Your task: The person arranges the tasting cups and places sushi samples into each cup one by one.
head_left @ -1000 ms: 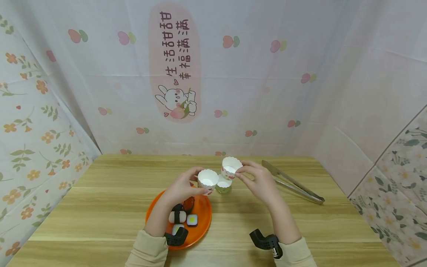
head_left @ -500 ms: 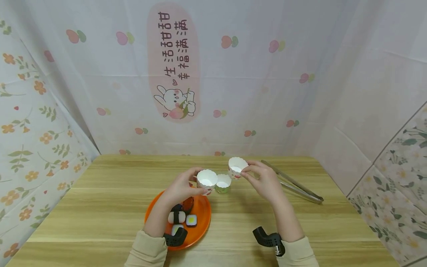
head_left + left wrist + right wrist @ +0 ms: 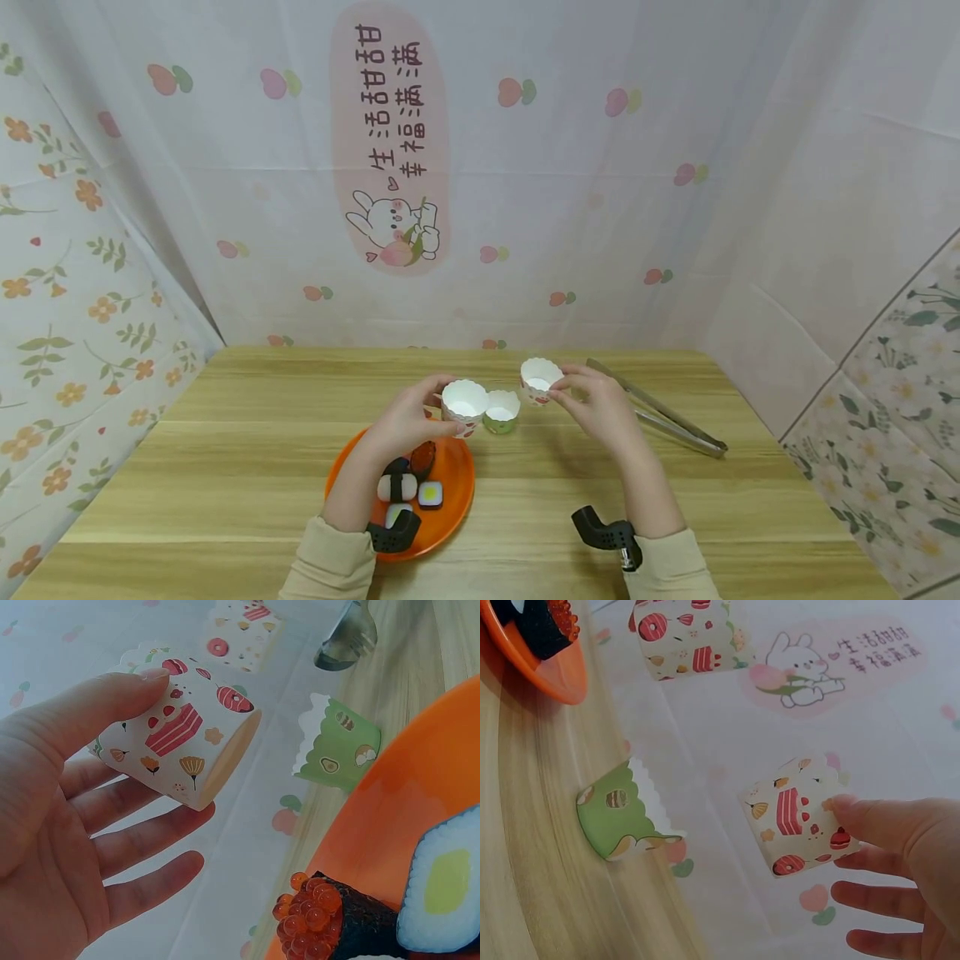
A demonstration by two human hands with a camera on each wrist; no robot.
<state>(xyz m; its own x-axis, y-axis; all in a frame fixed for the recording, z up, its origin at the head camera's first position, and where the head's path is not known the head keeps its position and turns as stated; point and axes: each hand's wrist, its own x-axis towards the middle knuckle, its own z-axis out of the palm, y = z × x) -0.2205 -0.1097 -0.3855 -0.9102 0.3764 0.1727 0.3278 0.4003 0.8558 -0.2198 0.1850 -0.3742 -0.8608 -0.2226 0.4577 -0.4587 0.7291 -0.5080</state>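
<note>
My left hand [image 3: 411, 416] pinches a white paper baking cup [image 3: 180, 727] printed with pink cakes, thumb on its outer side and fingers beneath. A second cup of the same print [image 3: 795, 817] is pinched by the thumb and fingers of my right hand [image 3: 600, 403], to the right. Both are raised over the table with their scalloped mouths up. Between them a green baking cup [image 3: 501, 413] stands upright on the wood. Under my left forearm lies an orange plate [image 3: 454, 525], partly hidden, bearing toy sushi [image 3: 397, 488] and a roe-topped piece [image 3: 311, 915].
Metal tongs [image 3: 678, 427] lie on the wooden table [image 3: 247, 467] at the right, their far end behind my right hand. Patterned cloth [image 3: 585, 208] hangs behind the table's back edge and at both sides.
My right hand has moved right with its baking cup, away from above the green one, which now shows fully. My left hand has stayed nearly still.
</note>
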